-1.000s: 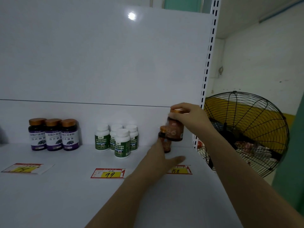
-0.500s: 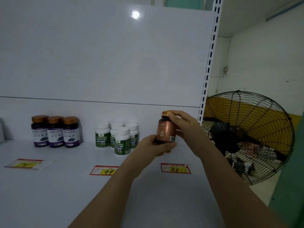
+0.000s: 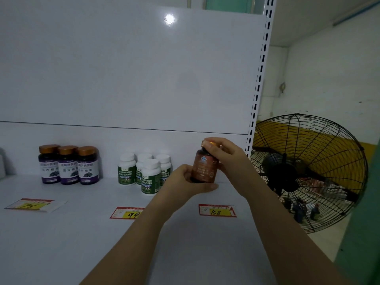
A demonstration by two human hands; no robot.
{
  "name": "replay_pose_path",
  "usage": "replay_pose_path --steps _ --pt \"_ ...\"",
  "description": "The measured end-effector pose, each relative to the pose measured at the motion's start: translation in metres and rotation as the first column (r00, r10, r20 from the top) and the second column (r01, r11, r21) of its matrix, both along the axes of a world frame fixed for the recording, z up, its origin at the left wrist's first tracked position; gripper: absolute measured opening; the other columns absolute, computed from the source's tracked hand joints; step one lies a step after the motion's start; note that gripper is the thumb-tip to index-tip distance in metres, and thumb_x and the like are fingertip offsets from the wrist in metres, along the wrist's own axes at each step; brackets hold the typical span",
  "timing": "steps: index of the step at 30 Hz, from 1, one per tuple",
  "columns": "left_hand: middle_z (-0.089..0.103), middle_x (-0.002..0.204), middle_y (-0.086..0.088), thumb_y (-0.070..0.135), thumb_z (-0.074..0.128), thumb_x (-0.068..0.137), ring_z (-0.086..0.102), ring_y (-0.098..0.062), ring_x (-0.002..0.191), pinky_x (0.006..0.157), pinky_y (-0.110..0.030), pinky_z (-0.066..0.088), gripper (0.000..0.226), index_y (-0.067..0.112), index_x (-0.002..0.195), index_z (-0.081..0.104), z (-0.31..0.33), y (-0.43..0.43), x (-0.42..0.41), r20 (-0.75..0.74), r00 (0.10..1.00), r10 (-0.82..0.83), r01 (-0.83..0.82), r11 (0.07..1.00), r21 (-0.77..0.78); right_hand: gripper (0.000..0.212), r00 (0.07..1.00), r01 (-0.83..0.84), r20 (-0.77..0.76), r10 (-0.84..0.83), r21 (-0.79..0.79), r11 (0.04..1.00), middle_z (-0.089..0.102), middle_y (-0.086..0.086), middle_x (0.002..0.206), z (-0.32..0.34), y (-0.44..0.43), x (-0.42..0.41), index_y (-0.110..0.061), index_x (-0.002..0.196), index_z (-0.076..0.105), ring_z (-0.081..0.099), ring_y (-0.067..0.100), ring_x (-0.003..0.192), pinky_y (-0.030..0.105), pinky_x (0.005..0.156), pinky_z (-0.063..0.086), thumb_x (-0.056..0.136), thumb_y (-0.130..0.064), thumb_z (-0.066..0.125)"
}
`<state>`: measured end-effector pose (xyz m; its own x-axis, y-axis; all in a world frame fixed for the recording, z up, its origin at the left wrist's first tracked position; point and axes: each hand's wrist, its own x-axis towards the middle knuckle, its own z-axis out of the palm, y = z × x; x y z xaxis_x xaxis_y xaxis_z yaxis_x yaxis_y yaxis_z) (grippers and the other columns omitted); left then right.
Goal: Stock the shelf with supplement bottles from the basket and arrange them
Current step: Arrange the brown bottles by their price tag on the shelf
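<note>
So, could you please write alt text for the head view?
Two hands hold a brown bottle at a white shelf, the left hand at its base, the right hand on its cap. Three purple-labelled bottles and four white bottles stand to the left.

Your left hand [image 3: 185,181] cups the bottle [image 3: 204,168] from 7 o'clock, fingers [image 3: 207,187] curled under its base; your right hand [image 3: 225,155] grips the cap from 2 o'clock, both forearms reaching forward
</note>
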<state>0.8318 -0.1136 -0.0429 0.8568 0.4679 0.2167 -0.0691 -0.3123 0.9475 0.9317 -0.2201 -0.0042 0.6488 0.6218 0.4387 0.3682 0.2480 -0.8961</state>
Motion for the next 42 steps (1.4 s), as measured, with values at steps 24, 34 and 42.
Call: replay_pose_path --steps 24,34,42 --pt "0.070 0.108 0.002 0.025 0.079 0.073 0.065 -0.014 0.103 0.098 -0.036 0.049 0.053 0.020 0.122 0.059 -0.0026 0.0041 -0.0004 0.006 0.985 -0.173 0.173 0.985 -0.014 0.028 0.979 -0.176 -0.100 0.178 0.033 0.984 0.062 0.013 0.123 0.0034 -0.0069 0.0040 -0.012 0.119 0.061 0.057 0.025 0.114 0.040 0.095 0.047 0.095 -0.022 0.050" --pt "0.067 0.107 -0.002 0.036 0.078 0.074 0.063 -0.018 0.102 0.096 -0.034 0.049 0.050 0.022 0.117 0.057 0.0016 -0.0032 -0.0036 -0.075 0.981 -0.177 0.180 0.983 0.043 0.027 0.998 0.010 -0.065 -0.008 0.021 1.000 0.067 0.006 0.107 -0.0011 -0.0059 0.0060 -0.014 0.112 0.066 0.064 0.021 0.103 0.034 0.087 0.056 0.089 -0.028 0.061" --pt "0.067 0.107 0.001 0.028 0.080 0.072 0.064 -0.014 0.099 0.091 -0.028 0.051 0.053 0.018 0.118 0.055 0.0024 -0.0032 -0.0035 -0.020 0.994 -0.107 0.108 0.993 0.052 0.025 0.994 -0.105 -0.032 0.103 -0.054 0.993 0.065 -0.001 0.112 -0.0004 -0.0053 0.0008 -0.024 0.113 0.065 0.061 0.015 0.107 0.034 0.089 0.054 0.092 -0.033 0.055"
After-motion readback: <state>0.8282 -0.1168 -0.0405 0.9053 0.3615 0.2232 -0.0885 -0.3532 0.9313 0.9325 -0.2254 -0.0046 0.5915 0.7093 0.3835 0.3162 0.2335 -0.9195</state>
